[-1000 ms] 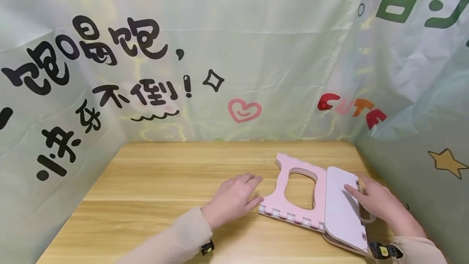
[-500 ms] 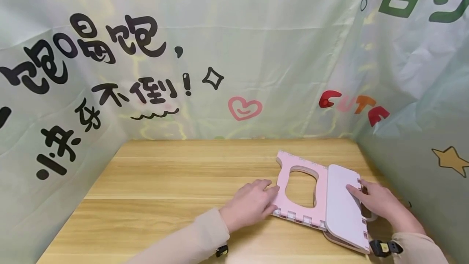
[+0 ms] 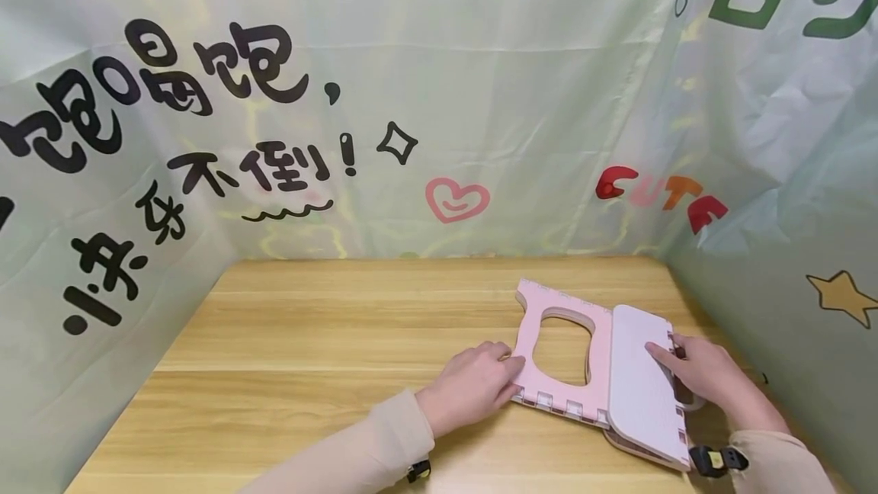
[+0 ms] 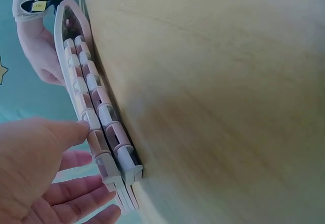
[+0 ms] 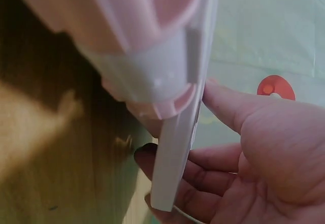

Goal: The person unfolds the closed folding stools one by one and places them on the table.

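Note:
A pink and white folding step stool [image 3: 600,357] lies folded flat on the wooden table [image 3: 309,341], right of centre. Its pink leg side has a large oval opening; the white top panel [image 3: 645,380] is on the right. My left hand [image 3: 473,383] holds the leg end at the near left corner, thumb on the upper side, fingers at the end in the left wrist view. My right hand [image 3: 709,372] grips the right edge of the panel, thumb on top and fingers beneath. Hinge knuckles [image 4: 94,97] line the stool's near edge. A pale handle loop shows partly beside my right wrist.
A printed cloth backdrop [image 3: 535,113] rises behind the table and along both sides. The right cloth wall [image 3: 761,288] stands close to my right hand. Bare tabletop stretches to the left of the stool.
My left hand has moved right, from just beside the stool's leg end to a hold on it. My right hand stays at the panel edge, and the stool has barely moved.

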A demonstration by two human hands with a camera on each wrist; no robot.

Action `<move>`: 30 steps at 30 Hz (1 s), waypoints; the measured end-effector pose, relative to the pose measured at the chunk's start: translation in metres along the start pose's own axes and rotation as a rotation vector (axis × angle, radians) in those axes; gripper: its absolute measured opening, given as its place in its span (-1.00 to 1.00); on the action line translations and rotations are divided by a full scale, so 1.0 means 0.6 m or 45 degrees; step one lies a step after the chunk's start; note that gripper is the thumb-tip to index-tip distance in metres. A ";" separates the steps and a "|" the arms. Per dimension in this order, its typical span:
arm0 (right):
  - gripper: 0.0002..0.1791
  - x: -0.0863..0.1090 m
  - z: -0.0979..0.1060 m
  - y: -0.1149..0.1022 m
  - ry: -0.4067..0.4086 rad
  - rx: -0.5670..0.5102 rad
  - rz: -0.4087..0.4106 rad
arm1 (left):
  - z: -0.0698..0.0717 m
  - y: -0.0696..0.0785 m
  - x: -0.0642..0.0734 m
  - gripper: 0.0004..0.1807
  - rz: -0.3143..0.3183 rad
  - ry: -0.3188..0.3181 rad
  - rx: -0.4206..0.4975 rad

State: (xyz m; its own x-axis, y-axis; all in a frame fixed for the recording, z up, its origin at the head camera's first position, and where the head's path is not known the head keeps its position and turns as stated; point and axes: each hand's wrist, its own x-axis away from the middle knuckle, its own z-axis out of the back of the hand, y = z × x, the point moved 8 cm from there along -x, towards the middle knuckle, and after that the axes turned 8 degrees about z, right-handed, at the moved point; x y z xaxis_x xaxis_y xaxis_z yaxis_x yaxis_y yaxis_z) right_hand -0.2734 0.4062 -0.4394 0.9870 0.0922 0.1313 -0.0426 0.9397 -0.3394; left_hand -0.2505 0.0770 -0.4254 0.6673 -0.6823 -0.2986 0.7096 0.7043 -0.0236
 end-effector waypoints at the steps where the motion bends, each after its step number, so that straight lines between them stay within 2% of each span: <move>1: -0.01 -0.001 0.000 -0.001 0.007 0.001 0.006 | 0.000 0.000 0.001 -0.76 0.001 -0.002 0.007; 3: -0.05 -0.001 0.002 -0.004 0.025 0.005 0.017 | -0.002 -0.001 0.001 -0.79 0.007 -0.012 0.025; 7: -0.34 -0.003 0.002 -0.011 0.072 -0.030 0.043 | -0.002 -0.004 0.003 -0.82 0.038 -0.035 0.057; 9: -0.42 -0.005 0.003 -0.017 0.090 -0.047 0.057 | -0.001 -0.007 0.004 -0.82 0.058 -0.047 0.071; 20: -0.48 -0.024 -0.003 -0.065 0.138 -0.029 0.155 | 0.010 -0.041 0.034 -0.80 0.110 -0.035 0.092; 30: -0.49 -0.045 -0.022 -0.121 0.089 -0.106 0.177 | 0.027 -0.085 0.073 -0.80 0.135 0.014 0.149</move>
State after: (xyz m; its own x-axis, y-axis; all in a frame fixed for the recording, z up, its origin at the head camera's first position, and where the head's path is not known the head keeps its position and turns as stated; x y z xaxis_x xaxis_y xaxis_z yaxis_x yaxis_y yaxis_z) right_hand -0.2950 0.3310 -0.4308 0.9810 0.1935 0.0137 -0.1693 0.8885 -0.4264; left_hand -0.2539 0.0078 -0.4219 0.7378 -0.6029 -0.3037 0.6573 0.7441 0.1196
